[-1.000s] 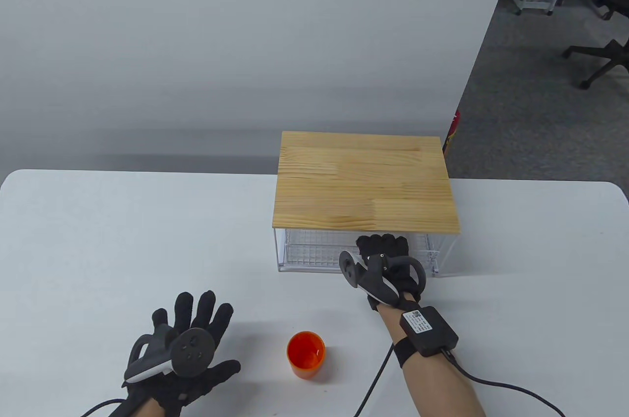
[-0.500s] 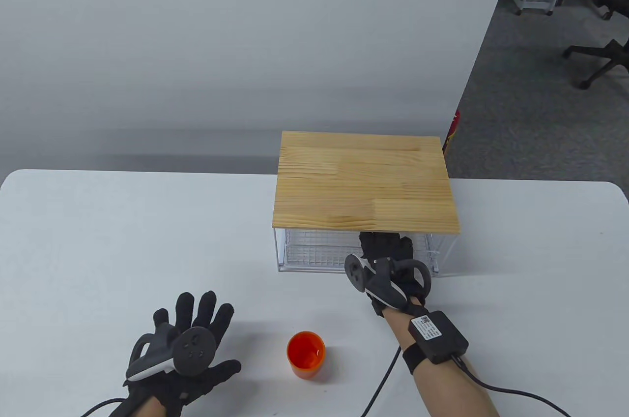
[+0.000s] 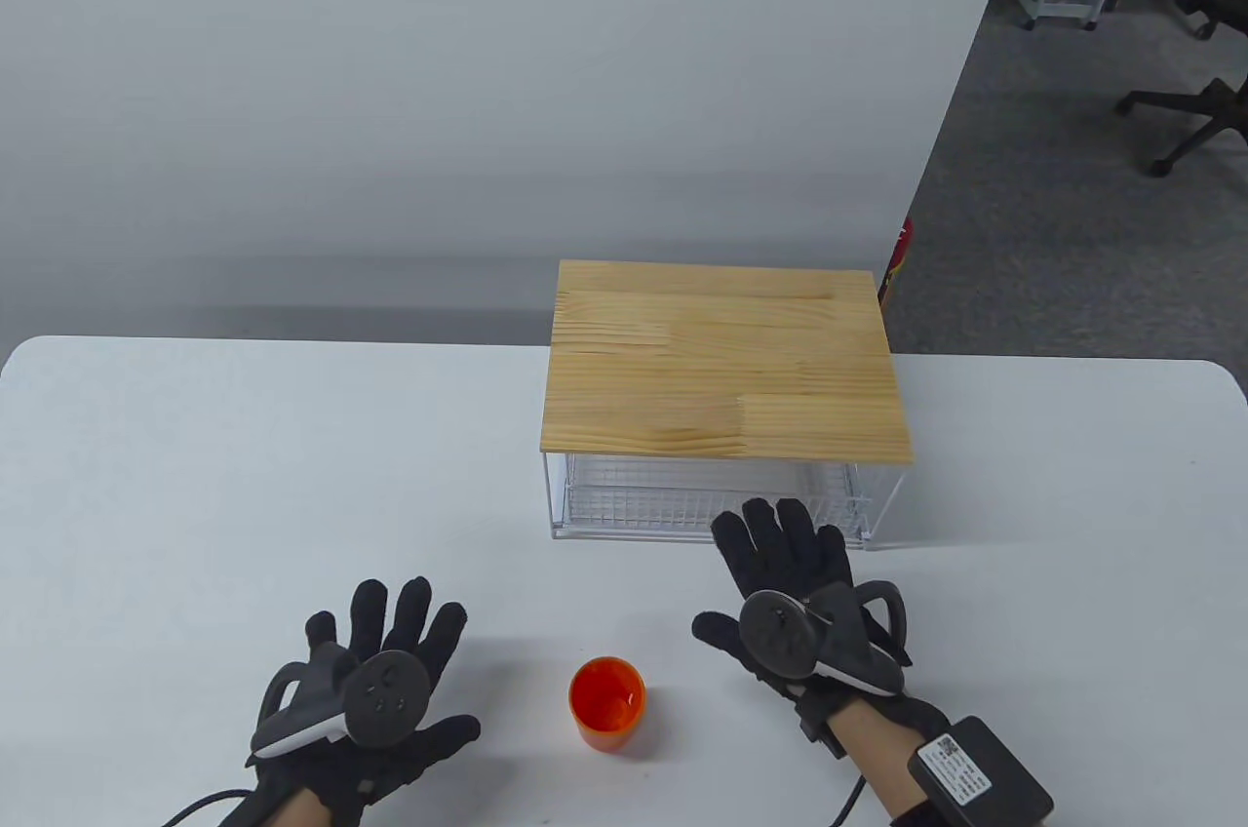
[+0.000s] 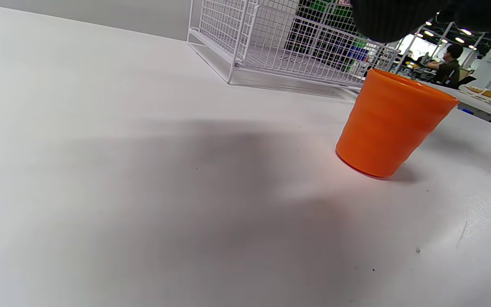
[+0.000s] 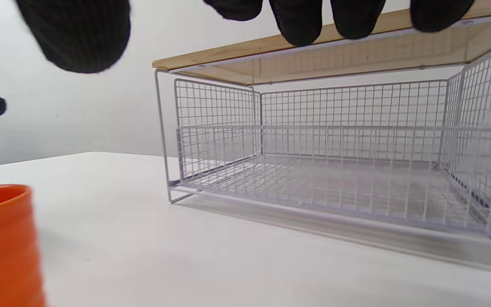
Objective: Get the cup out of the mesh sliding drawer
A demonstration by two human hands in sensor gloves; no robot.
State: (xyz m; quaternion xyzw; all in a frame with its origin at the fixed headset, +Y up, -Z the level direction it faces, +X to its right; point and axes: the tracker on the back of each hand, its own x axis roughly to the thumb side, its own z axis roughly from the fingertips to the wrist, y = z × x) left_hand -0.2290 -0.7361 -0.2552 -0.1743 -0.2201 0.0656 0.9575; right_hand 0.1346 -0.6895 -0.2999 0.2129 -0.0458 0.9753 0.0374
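Orange cup (image 3: 606,703) upright on table, outside mesh drawer (image 3: 707,500) | left hand (image 3: 366,700), right hand (image 3: 795,598) splayed, holding nothing | risk: a sweeping hand could topple it

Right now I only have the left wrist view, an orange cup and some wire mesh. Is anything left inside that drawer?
Observer: No, the mesh drawer is bare inside in the right wrist view.
Operator: Is it pushed in?
Observer: Yes, it sits under the wooden top, table view.
Operator: And the right hand?
Observer: The right hand is flat on the table, fingers spread, right of the cup, touching neither cup nor drawer.
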